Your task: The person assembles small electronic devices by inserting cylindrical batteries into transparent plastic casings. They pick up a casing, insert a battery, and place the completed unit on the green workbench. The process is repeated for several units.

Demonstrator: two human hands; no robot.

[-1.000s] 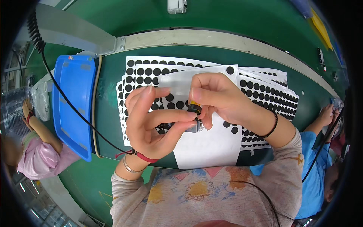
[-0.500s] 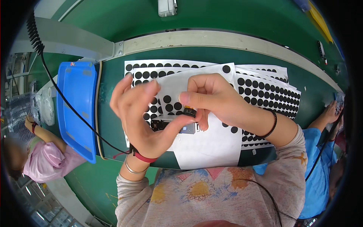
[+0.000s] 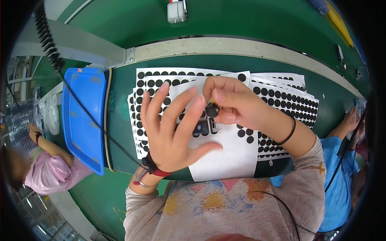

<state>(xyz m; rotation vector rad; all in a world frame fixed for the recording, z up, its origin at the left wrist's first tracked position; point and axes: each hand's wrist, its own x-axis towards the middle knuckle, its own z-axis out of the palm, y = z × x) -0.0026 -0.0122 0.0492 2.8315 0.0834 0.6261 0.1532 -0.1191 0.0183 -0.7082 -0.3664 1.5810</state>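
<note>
My right hand (image 3: pixel 240 102) is closed, its thumb and fingers pinching a small round black piece (image 3: pixel 212 109) with a bit of yellow at its top. To its left, my left hand (image 3: pixel 171 130) is spread with its fingers stretched and its thumb out. Between that thumb and forefinger shows a small dark box-shaped device (image 3: pixel 202 127) with a silver end (image 3: pixel 215 125). My left fingers partly hide the device. Beneath both hands lies a white sheet (image 3: pixel 225 158), over several sheets of black round dots (image 3: pixel 287 102).
Left of the sheets, a blue tray (image 3: pixel 83 120) stands beside a beige cable. A black coiled cord (image 3: pixel 78 106) hangs across toward my left wrist. Beyond the pale rail (image 3: pixel 241 43) sits a clear box (image 3: pixel 176 13). Other people work at left (image 3: pixel 54 168) and right (image 3: pixel 337 160).
My left hand has opened out and its thumb has come away from the round black piece. My right hand still pinches that piece, now slightly higher and farther right.
</note>
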